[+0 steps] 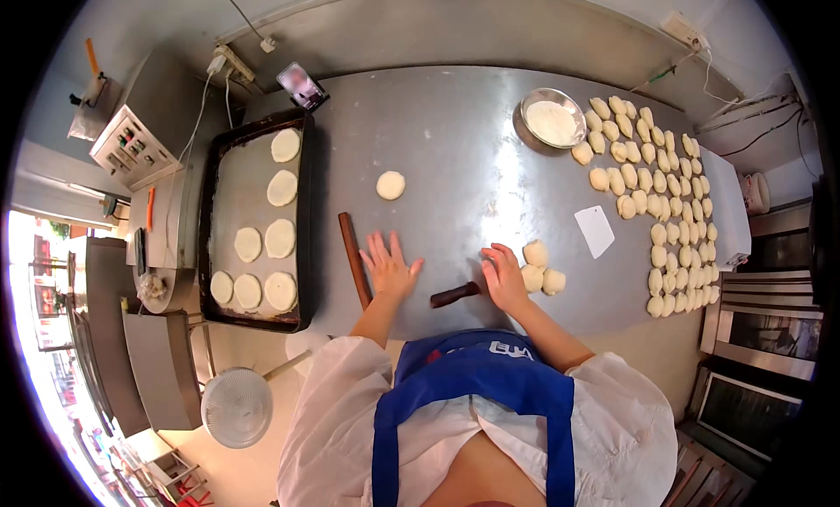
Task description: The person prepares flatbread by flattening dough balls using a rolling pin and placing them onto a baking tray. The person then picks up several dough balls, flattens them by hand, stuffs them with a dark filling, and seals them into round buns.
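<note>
My left hand lies over the steel table with its fingers spread and nothing in them. Just left of it is a long brown wooden rod. A flat round of dough rests beyond its fingertips. My right hand is open too, its fingers a little bent and apart, between a short dark rolling pin and a small group of dough balls. Whether it touches the nearest ball, I cannot tell.
A black-rimmed baking tray with several dough rounds stands at left, a phone behind it. To the right are a metal bowl of white flour, a white scraper and many dough pieces. A fan stands lower left.
</note>
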